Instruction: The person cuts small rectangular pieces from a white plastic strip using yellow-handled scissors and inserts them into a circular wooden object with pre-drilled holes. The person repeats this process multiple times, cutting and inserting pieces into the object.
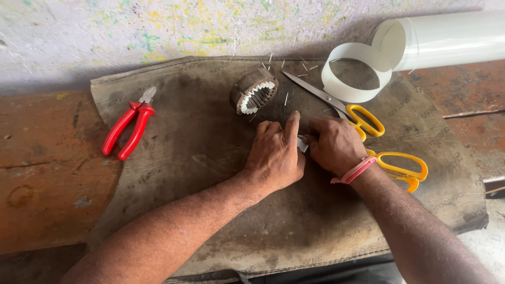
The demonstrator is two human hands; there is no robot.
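L hand [274,155] & R hand [332,144]: each grip clamped on small stiff white strip [302,144], over coarse brown cloth [221,158].

bench [47,173] — rust-brown | on it — dark mat [210,158], white sheet roll [447,39]

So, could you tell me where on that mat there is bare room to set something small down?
The mat is bare along its near edge, in front of the left hand and right hand, and between the red pliers and the slotted metal ring. It is crowded at the far right: scissors, curled white sheet roll, and small scattered strips.
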